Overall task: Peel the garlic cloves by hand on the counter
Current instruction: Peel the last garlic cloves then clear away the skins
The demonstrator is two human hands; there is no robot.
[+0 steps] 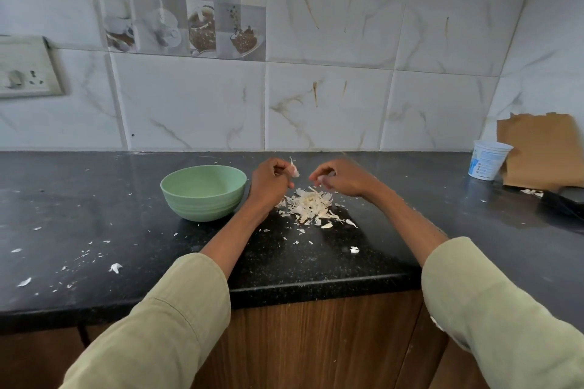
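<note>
Both hands above skin pile, table centre.
Left hand pinches a clove; right hand pinches a small pale piece. Skins lie below, bowl left.

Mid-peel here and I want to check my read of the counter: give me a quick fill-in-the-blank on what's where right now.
1. The left hand pinches a garlic clove just right of the ____ bowl.
2. The pile of garlic skins lies on the counter below and between the two ____.
3. The white plastic cup stands in front of a torn piece of ____ at the far right.
4. The right hand pinches a small ____ scrap at its fingertips.

Missing words: green; hands; cardboard; pale
</note>
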